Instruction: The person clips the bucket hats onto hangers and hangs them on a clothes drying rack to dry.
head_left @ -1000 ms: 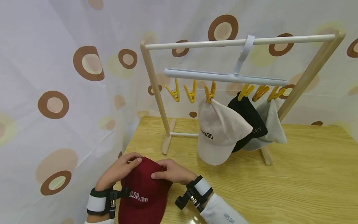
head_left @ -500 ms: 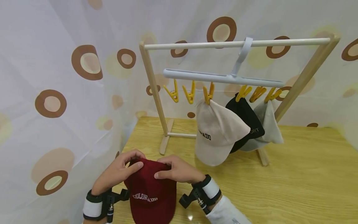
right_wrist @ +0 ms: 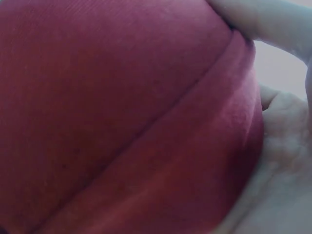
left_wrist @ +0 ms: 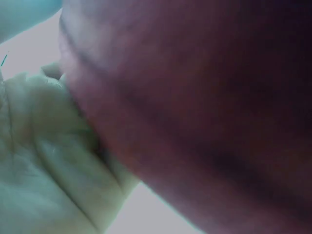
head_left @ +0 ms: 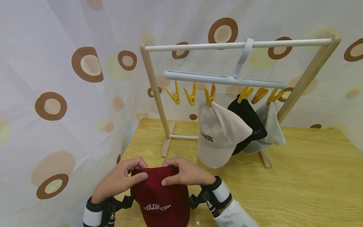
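A dark red baseball cap (head_left: 160,197) with white COLORADO lettering hangs between both hands at the front of the table, its brim toward the person. My left hand (head_left: 124,178) pinches the top of the crown at its left, thumb in front and fingers behind. At the right of the crown my right hand (head_left: 187,173) grips the fabric the same way. The fingertips behind the cap are hidden. In the left wrist view the blurred cap (left_wrist: 185,107) lies against the palm; the right wrist view shows its seam and folded cloth (right_wrist: 146,122) close up.
Behind stands a wooden rack (head_left: 154,85) with a white hanger (head_left: 198,76) on its bar. From yellow clips (head_left: 210,94) hang a beige cap (head_left: 221,132), a black cap (head_left: 249,119) and a grey cap (head_left: 270,126). Two clips (head_left: 191,94) at the left hold nothing. A patterned curtain surrounds the wooden table (head_left: 306,176).
Both hands and the red cap have shifted right and slightly down in view. The cap has turned so its lettering faces the camera more fully. The hands keep their hold on the crown.
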A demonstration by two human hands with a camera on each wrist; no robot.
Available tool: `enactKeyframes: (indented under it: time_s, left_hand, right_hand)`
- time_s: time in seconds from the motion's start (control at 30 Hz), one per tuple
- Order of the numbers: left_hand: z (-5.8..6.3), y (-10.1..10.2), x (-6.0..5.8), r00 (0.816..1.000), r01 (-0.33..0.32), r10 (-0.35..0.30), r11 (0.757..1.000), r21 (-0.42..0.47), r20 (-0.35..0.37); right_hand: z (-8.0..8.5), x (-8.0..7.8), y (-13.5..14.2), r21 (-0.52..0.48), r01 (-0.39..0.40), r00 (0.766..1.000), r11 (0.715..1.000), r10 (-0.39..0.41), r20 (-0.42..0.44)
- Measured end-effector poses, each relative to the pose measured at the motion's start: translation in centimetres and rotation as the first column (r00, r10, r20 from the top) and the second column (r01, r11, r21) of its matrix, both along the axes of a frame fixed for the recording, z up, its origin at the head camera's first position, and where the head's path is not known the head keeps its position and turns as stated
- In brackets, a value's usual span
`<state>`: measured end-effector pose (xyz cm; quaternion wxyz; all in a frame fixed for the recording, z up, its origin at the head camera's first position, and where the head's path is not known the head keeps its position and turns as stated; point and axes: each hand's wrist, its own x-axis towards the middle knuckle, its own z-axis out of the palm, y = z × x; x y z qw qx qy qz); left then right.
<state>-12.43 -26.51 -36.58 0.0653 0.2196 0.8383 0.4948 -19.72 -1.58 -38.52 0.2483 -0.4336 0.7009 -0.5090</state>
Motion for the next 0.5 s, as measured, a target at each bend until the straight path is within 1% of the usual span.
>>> enactKeyframes:
  time_s: [0.1,0.17,0.3,0.5]
  left_hand:
    - [0.4,0.3,0.3,1.0,0.003,-0.003,0.999,0.038,0.004]
    - [0.7,0.5,0.5,1.0,0.007,-0.007,0.999,0.053,0.005]
    - [0.9,0.6,0.7,1.0,0.008,-0.007,1.0,0.031,-0.015]
    - [1.0,0.8,0.8,0.999,0.02,-0.02,1.0,-0.007,-0.046]
  right_hand:
    - [0.6,0.1,0.2,0.03,0.004,1.0,1.0,-0.003,-0.027]
    - [1.0,0.2,0.3,0.042,0.012,0.997,0.999,-0.009,-0.07]
    - [1.6,0.4,0.4,0.051,0.042,0.987,0.998,-0.034,-0.156]
    - [1.7,0.8,0.3,0.019,0.061,0.979,0.998,-0.056,-0.197]
